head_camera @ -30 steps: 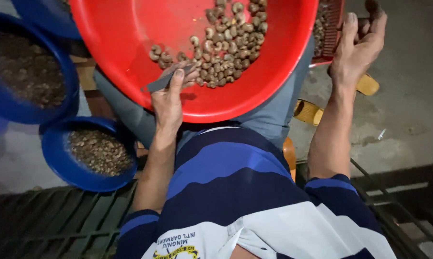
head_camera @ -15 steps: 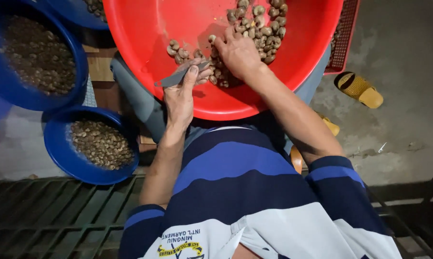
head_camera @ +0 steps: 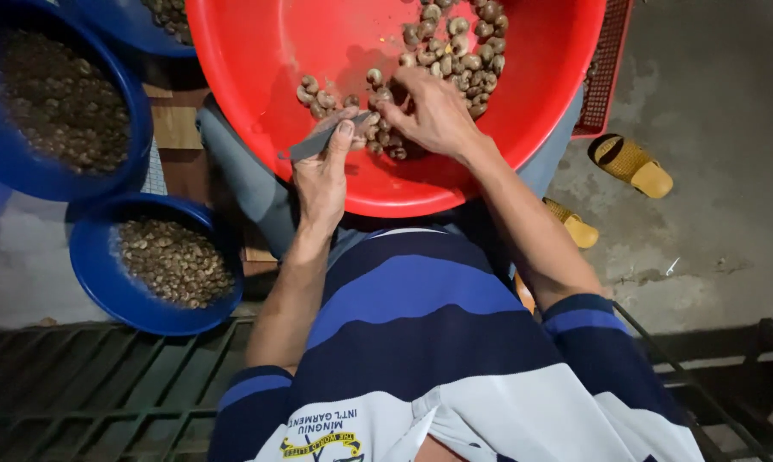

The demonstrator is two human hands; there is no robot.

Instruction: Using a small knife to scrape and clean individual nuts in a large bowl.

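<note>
A big red plastic basin (head_camera: 275, 68) rests on my lap and holds a heap of pale brown nuts (head_camera: 459, 43). My left hand (head_camera: 322, 175) grips a small grey knife (head_camera: 318, 141) at the basin's near rim, thumb pressed on the blade. My right hand (head_camera: 429, 111) reaches into the basin, fingers closed over nuts at the near edge of the heap, right beside the knife tip. Whether one nut is pinched is hidden by the fingers.
Two blue bowls stand at my left: a large one (head_camera: 130, 162) and a smaller one (head_camera: 95, 274), both holding dark brown kernels. A third blue bowl (head_camera: 130, 26) peeks at top. A red crate (head_camera: 605, 77) and yellow sandals (head_camera: 635, 167) lie right on concrete. A metal grate (head_camera: 95, 393) runs below.
My right hand came down from the raised position at the right and into the basin, reaching the nuts beside the knife. The view has shifted so the basin sits further right.
</note>
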